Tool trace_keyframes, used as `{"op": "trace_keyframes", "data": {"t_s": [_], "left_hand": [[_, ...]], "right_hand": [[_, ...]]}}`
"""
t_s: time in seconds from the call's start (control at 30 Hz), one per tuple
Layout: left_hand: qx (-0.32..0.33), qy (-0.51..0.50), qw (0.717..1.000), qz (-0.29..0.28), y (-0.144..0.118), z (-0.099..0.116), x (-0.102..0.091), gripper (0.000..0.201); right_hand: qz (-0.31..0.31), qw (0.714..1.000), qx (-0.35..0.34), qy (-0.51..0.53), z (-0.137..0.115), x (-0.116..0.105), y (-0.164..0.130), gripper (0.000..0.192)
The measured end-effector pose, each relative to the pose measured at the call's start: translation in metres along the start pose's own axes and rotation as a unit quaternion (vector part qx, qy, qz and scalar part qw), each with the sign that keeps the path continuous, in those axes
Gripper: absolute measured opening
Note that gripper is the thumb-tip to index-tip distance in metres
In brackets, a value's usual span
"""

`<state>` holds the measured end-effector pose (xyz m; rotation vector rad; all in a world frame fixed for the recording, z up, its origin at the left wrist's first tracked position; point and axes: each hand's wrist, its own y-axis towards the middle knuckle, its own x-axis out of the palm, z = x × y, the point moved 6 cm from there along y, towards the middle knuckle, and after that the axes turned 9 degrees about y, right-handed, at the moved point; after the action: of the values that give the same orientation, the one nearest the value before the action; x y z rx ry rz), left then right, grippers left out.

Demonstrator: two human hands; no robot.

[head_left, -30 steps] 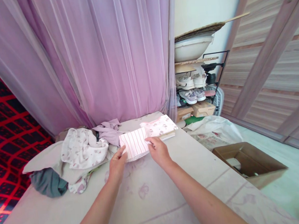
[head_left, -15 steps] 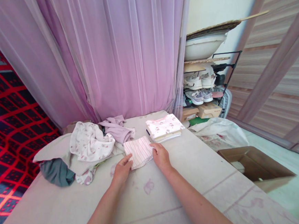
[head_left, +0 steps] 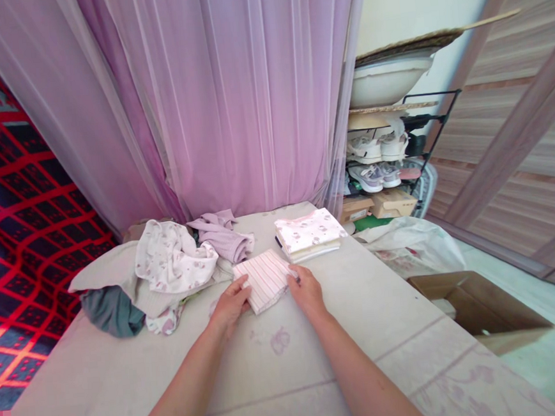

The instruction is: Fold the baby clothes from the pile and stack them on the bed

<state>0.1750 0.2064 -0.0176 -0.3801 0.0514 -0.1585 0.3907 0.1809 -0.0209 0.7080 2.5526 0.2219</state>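
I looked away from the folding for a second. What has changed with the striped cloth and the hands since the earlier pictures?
The striped cloth has gone from a wider spread piece overlapping the folded stack to a smaller fold lying apart from it, nearer the person. The left hand and right hand came closer together and still press its edges. The loose clothes pile and stack stayed put.

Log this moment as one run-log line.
left hand: on striped cloth | right hand: on its other edge | cloth: folded, flat on bed | beside: folded stack, loose clothes pile
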Motion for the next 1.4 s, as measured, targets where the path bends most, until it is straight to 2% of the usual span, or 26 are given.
{"op": "trace_keyframes", "data": {"t_s": [0.1, 0.17, 0.23, 0.3, 0.33, 0.4, 0.47, 0.5, 0.6, 0.67, 0.77, 0.83, 0.9, 0.93, 1.03, 1.1, 1.23, 1.3, 1.4], "left_hand": [[0.063, 0.082, 0.993, 0.05, 0.002, 0.011, 0.0, 0.044], [0.105, 0.154, 0.98, 0.071, 0.002, 0.022, 0.0, 0.046], [0.132, 0.212, 0.965, 0.078, 0.005, 0.035, -0.001, 0.048], [0.143, 0.259, 0.953, 0.061, 0.011, 0.048, 0.002, 0.045], [0.144, 0.276, 0.949, 0.041, 0.016, 0.054, 0.005, 0.043], [0.141, 0.298, 0.944, -0.001, 0.024, 0.065, 0.012, 0.036], [0.146, 0.303, 0.941, -0.028, 0.029, 0.076, 0.019, 0.03], [0.153, 0.303, 0.94, -0.037, 0.029, 0.082, 0.022, 0.026], [0.182, 0.298, 0.934, -0.078, 0.024, 0.096, 0.031, 0.02], [0.195, 0.296, 0.929, -0.103, 0.017, 0.102, 0.035, 0.017], [0.204, 0.296, 0.926, -0.119, 0.013, 0.103, 0.037, 0.017], [0.214, 0.308, 0.92, -0.111, 0.015, 0.101, 0.037, 0.02], [0.228, 0.351, 0.904, -0.085, 0.02, 0.099, 0.036, 0.028], [0.241, 0.393, 0.885, -0.062, 0.023, 0.098, 0.034, 0.033], [0.291, 0.521, 0.802, 0.008, 0.026, 0.1, 0.028, 0.045], [0.338, 0.587, 0.735, 0.034, 0.025, 0.101, 0.026, 0.048], [0.396, 0.71, 0.582, 0.035, 0.027, 0.098, 0.03, 0.051], [0.379, 0.745, 0.547, 0.04, 0.038, 0.094, 0.027, 0.051], [0.328, 0.77, 0.542, 0.074, 0.059, 0.091, 0.014, 0.048]], "right_hand": [[-0.039, 0.997, 0.062, 0.021, -0.002, -0.009, 0.003, 0.031], [-0.063, 0.995, 0.07, 0.039, -0.005, -0.018, -0.003, 0.026], [-0.114, 0.99, 0.059, 0.065, -0.009, -0.024, -0.016, 0.015], [-0.157, 0.981, 0.061, 0.094, -0.01, -0.028, -0.028, 0.015], [-0.154, 0.981, 0.067, 0.102, -0.01, -0.032, -0.032, 0.019], [-0.087, 0.989, 0.07, 0.096, -0.008, -0.043, -0.031, 0.024], [-0.015, 0.996, 0.038, 0.079, -0.01, -0.051, -0.022, 0.035], [-0.005, 0.997, 0.016, 0.076, -0.013, -0.051, -0.016, 0.044], [-0.074, 0.993, -0.015, 0.085, -0.019, -0.038, 0.0, 0.068], [-0.142, 0.983, -0.014, 0.113, -0.022, -0.029, 0.005, 0.074], [-0.21, 0.965, -0.001, 0.157, -0.028, -0.019, 0.002, 0.06], [-0.208, 0.966, 0.006, 0.155, -0.029, -0.018, -0.004, 0.042], [-0.183, 0.977, 0.005, 0.112, -0.029, -0.02, -0.01, 0.036], [-0.171, 0.982, 0.006, 0.075, -0.027, -0.021, -0.012, 0.036], [-0.138, 0.989, 0.014, -0.049, -0.018, -0.023, -0.017, 0.031], [-0.117, 0.989, 0.007, -0.088, -0.013, -0.024, -0.02, 0.027], [-0.079, 0.992, -0.011, -0.097, -0.012, -0.026, -0.028, 0.03], [-0.078, 0.993, -0.006, -0.093, -0.014, -0.027, -0.032, 0.031], [-0.107, 0.992, 0.008, -0.062, -0.017, -0.028, -0.035, 0.033]]}}
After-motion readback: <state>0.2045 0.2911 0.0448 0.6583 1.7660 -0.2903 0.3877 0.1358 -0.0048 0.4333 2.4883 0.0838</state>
